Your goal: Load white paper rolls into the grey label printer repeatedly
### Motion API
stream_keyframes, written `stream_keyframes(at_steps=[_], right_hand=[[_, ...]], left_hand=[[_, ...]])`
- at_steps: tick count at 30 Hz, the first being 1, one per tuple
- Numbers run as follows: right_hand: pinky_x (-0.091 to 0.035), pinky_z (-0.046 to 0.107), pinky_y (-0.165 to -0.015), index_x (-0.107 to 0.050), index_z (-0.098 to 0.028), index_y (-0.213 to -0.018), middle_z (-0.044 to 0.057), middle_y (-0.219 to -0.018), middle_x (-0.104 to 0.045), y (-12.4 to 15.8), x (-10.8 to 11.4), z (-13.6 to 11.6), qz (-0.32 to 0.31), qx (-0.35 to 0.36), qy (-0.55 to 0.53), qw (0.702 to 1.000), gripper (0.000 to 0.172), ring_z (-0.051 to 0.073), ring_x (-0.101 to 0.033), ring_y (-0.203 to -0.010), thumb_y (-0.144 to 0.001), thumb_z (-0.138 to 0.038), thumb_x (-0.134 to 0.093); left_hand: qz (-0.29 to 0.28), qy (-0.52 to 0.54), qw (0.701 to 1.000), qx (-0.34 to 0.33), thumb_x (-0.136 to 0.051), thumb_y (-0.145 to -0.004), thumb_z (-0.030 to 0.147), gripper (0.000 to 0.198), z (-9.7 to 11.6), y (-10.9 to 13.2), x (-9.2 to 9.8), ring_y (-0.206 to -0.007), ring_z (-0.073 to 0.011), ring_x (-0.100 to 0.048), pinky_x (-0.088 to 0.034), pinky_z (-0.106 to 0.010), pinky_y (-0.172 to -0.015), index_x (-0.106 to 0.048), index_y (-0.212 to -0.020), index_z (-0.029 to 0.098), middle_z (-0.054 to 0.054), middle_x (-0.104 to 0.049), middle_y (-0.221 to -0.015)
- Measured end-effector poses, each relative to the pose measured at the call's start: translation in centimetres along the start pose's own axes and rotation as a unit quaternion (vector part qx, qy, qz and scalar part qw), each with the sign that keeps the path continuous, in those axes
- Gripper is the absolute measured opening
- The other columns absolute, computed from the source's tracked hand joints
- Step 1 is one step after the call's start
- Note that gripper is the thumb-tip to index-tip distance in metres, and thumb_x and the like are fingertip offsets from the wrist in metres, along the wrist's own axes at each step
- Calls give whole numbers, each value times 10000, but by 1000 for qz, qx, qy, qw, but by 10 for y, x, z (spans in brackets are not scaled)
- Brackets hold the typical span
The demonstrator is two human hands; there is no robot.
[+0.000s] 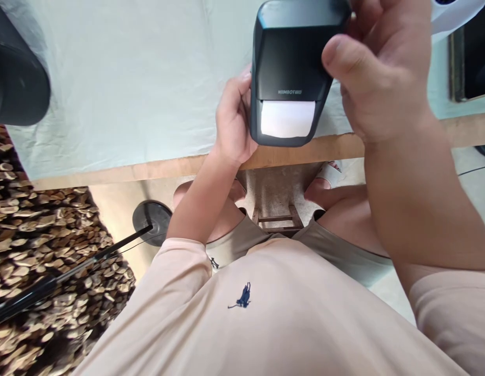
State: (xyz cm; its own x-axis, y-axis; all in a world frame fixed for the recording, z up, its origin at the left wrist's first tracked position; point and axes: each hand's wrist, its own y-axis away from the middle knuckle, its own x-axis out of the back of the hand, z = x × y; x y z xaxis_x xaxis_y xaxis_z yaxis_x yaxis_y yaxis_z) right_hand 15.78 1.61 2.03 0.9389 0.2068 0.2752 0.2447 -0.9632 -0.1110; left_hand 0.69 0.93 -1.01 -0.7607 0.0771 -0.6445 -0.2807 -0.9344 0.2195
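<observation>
A black label printer [293, 68] with a white label [288, 119] at its near end is held above the table's front edge. My left hand [236, 117] grips the printer's left side, its fingers partly hidden behind the body. At the upper right, my right hand [377, 73] is closed against the printer's right side, thumb on its top face and the other fingers partly out of sight.
The table [128, 78] has a pale cover and a wooden front edge. A dark rounded object [19, 78] lies at the left, a dark framed device [471, 65] at the right. Below left are a stand's round base [152, 222] and stacked firewood [42, 224].
</observation>
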Motion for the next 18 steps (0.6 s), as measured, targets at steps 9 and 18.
stream_keyframes(at_steps=[9, 18], right_hand=[[-343, -83, -743, -215, -236, -1188, -32, -1183, -262, 4, 1, -2, -40, -18, 71, 997, 722, -90, -335, -989, -543, -329, -527], [-268, -43, -648, -291, -265, -1096, -78, -953, -382, 6, -2, 3, 144, 29, 54, 988, 563, -121, -348, -860, -577, -406, -457]], left_hand=[[5, 23, 999, 30, -397, -674, 242, 99, -1, -5, 7, -468, -13, -352, -279, -155, -490, -460, -673, 166, 50, -388, -492], [-70, 23, 996, 50, -267, -710, 308, 271, 13, 1, -17, -750, -105, -500, -382, -210, -635, -495, -753, 168, -5, -518, -665]])
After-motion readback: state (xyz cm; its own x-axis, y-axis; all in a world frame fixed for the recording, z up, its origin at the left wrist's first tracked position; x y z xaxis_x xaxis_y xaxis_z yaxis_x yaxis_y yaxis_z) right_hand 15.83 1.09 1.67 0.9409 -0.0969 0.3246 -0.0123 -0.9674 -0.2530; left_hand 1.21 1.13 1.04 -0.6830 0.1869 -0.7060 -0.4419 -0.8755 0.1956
